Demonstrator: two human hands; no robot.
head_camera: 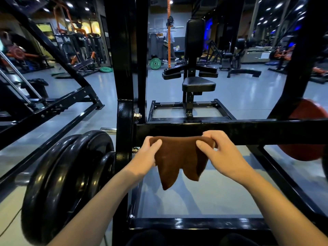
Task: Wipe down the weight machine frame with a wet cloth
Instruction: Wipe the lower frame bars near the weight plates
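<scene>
A brown cloth (pixel 179 157) hangs in front of the black horizontal bar (pixel 248 133) of the weight machine frame. My left hand (pixel 147 155) pinches the cloth's upper left corner between thumb and fingers. My right hand (pixel 220 151) pinches its upper right corner, fingers curled over the top edge against the bar. The cloth's lower points dangle free below the bar. A black upright post (pixel 124 86) joins the bar at its left end.
Black weight plates (pixel 67 174) sit on a peg at lower left. A red plate (pixel 305 132) hangs at right behind the frame. The machine's seat (pixel 198 84) and backrest stand ahead. A lower frame bar (pixel 195 223) crosses near my knees. Other gym machines and people are far back.
</scene>
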